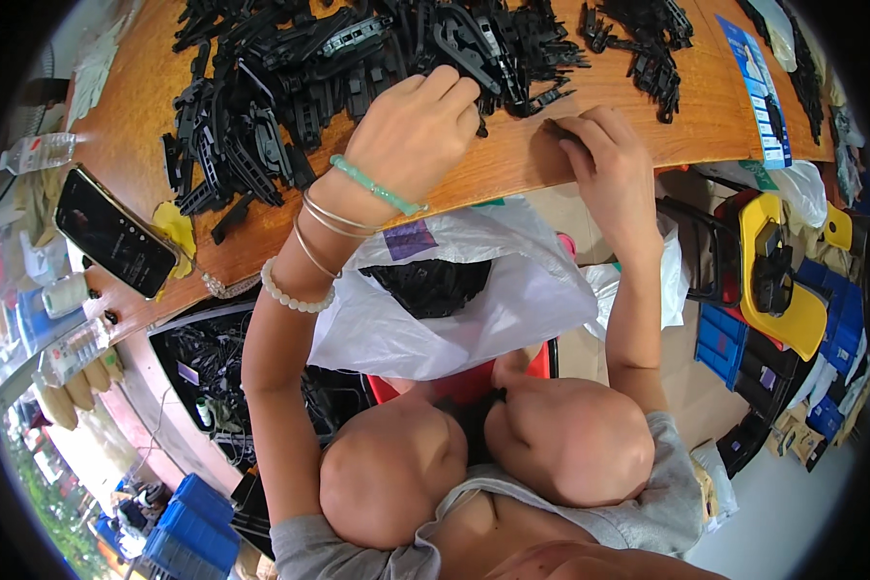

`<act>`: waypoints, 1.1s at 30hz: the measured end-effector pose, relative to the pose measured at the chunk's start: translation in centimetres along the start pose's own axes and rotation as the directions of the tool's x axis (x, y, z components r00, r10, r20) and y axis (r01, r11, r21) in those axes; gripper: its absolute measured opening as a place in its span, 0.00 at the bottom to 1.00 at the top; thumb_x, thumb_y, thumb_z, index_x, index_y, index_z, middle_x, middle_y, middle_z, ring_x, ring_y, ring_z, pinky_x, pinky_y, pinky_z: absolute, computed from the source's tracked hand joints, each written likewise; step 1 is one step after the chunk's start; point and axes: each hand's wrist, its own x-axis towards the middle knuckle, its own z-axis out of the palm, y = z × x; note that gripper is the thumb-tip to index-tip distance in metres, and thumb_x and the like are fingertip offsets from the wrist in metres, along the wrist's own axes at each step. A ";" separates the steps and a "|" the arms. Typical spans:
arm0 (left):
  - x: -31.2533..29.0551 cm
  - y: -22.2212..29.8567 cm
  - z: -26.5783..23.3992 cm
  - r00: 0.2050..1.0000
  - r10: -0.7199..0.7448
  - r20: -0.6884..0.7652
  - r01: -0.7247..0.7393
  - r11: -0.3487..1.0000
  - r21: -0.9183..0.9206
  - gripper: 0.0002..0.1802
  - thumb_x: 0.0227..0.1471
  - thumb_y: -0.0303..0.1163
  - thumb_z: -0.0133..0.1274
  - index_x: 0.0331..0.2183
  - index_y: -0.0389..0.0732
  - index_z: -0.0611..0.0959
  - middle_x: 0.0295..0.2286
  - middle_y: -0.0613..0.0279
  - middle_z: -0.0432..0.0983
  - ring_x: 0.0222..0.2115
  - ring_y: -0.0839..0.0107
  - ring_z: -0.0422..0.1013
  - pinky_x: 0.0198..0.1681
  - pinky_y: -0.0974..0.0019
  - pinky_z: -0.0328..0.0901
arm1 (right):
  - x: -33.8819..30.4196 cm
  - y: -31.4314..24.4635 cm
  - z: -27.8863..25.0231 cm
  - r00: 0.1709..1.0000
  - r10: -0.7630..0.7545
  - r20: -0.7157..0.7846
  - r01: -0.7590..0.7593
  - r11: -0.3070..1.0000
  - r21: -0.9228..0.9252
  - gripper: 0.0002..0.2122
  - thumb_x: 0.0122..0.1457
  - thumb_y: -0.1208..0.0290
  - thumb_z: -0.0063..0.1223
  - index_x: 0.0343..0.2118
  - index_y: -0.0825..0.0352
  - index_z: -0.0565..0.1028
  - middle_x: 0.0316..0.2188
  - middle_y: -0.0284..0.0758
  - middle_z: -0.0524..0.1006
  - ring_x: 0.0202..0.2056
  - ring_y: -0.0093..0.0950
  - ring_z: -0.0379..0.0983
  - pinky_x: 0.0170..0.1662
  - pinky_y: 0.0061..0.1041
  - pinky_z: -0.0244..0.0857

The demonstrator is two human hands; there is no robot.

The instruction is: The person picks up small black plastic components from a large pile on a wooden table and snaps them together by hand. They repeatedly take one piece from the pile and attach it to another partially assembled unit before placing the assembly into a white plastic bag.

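A big heap of black plastic parts [251, 126] covers the far side of the wooden table [512, 159]. My left hand [411, 130], with bracelets at its wrist, is at the heap's near edge, fingers curled down. An elongated black plastic part [469, 48] lies just beyond its knuckles; whether the fingers grip it is hidden. To the right, over the table's front edge, my right hand [609, 159] has thumb and fingers drawn together around something small and dark that I cannot make out. Below, an open white plastic bag [541, 309] has black parts [435, 285] inside.
A smaller pile of black parts [648, 48] lies at the far right beside a blue leaflet [759, 92]. On the left are a phone [116, 232] and a clear bottle [39, 153]. A bin of black pieces [208, 372] stands below; right, a yellow chair [793, 300].
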 end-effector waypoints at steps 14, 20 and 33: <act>-1.8 4.1 -2.2 0.739 -0.431 0.518 0.524 -0.115 -0.844 0.12 0.55 0.22 0.47 0.41 0.25 0.75 0.28 0.58 0.76 0.21 0.77 0.71 0.26 0.77 0.65 | -2.1 -4.3 0.3 0.944 0.228 0.239 -0.273 0.132 0.953 0.07 0.49 0.87 0.55 0.32 0.77 0.75 0.28 0.40 0.77 0.27 0.25 0.76 0.27 0.19 0.70; -3.0 5.7 -1.3 0.864 -0.503 0.017 0.264 0.423 -0.867 0.16 0.48 0.24 0.55 0.41 0.30 0.76 0.28 0.52 0.76 0.23 0.63 0.74 0.26 0.66 0.67 | -2.9 -5.5 1.5 0.947 0.302 0.110 -0.193 0.262 0.945 0.06 0.48 0.87 0.57 0.31 0.78 0.75 0.28 0.41 0.78 0.27 0.23 0.76 0.30 0.19 0.70; -3.5 5.2 -2.4 0.934 -0.349 0.076 0.308 0.682 -0.663 0.18 0.45 0.22 0.57 0.41 0.30 0.77 0.31 0.46 0.77 0.29 0.56 0.76 0.31 0.65 0.70 | -2.4 -5.1 1.1 0.993 0.114 -0.033 -0.057 0.704 0.708 0.13 0.42 0.81 0.61 0.34 0.71 0.77 0.31 0.39 0.78 0.32 0.32 0.75 0.36 0.25 0.68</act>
